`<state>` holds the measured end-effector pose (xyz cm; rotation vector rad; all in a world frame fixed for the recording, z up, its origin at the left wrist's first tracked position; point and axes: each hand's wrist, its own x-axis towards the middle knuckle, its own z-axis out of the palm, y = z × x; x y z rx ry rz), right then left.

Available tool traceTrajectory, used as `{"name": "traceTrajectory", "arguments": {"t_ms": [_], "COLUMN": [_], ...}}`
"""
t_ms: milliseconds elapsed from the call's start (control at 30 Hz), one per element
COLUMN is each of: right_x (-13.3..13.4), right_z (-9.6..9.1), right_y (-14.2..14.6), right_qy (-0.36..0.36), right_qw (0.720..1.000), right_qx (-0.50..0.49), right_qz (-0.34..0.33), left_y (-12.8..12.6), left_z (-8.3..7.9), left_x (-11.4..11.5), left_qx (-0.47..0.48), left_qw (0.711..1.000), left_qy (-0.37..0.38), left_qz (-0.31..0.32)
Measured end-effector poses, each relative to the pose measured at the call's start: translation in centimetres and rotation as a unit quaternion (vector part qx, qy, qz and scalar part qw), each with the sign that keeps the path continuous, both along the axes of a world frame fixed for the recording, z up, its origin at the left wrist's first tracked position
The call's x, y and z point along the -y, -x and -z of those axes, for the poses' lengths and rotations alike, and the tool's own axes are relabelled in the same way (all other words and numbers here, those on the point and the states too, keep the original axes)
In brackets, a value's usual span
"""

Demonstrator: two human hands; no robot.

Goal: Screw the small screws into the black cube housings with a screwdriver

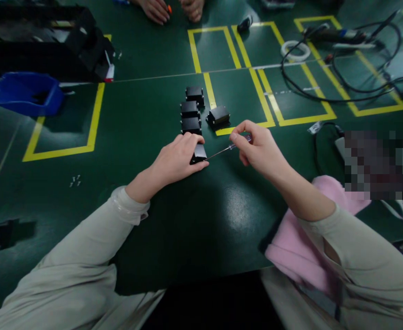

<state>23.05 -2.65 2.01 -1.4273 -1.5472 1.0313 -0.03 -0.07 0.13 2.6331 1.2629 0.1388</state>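
My left hand [176, 156] is closed around a small black box [199, 151] on the green tabletop, its thumb along the near side. In my right hand [256, 144] is a screwdriver [231, 146] with a clear handle, held at a slant. The tip of its thin shaft meets the near right corner of the box, beside my left thumb. Beyond my left hand stand several similar black boxes in a column, the closest one [191, 124] partly covered by my fingers. Another black box [218, 116] sits to their right, slightly turned.
Loose screws [75, 180] lie at left. A blue bin [26, 94] stands beside a black rack [46, 46]. Cables [345, 98], a powered-looking tool [335, 35] and a white tape roll [295, 51] are far right. Pink cloth [301, 243] lies under my right arm. Another person's hands [156, 10] are opposite.
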Motion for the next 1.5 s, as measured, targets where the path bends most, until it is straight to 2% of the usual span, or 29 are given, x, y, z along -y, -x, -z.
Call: {"name": "traceTrajectory", "arguments": {"t_ms": [133,333,600,867,1067,1233,1500], "right_x": [0.1,0.0,0.1,0.6,0.8,0.8,1.0], "right_z": [0.1,1.5,2.6,2.3,2.3,2.0,2.0], "right_y": [0.4,0.2,-0.5,-0.6,-0.7,-0.8,-0.9], "right_qy": [-0.025,-0.044,-0.075,-0.096,-0.116,-0.119,-0.130], "right_qw": [1.000,0.996,0.990,0.993,0.990,0.992,0.991], "right_qx": [-0.006,-0.079,-0.112,-0.060,-0.067,-0.024,-0.009], "right_qz": [0.013,0.018,-0.032,-0.035,-0.038,-0.027,-0.031], "left_y": [0.0,0.1,0.1,0.1,-0.2,-0.4,-0.3], "left_z": [0.0,0.1,0.2,0.2,0.2,0.3,0.6], "left_x": [0.0,-0.1,-0.1,0.0,0.2,0.3,0.3], "left_qx": [0.003,-0.001,-0.004,0.003,0.006,0.011,0.018], "left_qw": [1.000,1.000,1.000,1.000,1.000,1.000,1.000], "left_qy": [-0.004,-0.002,-0.005,-0.009,-0.013,-0.023,-0.024], "left_qz": [0.002,0.001,0.000,0.005,-0.001,0.000,-0.002]}}
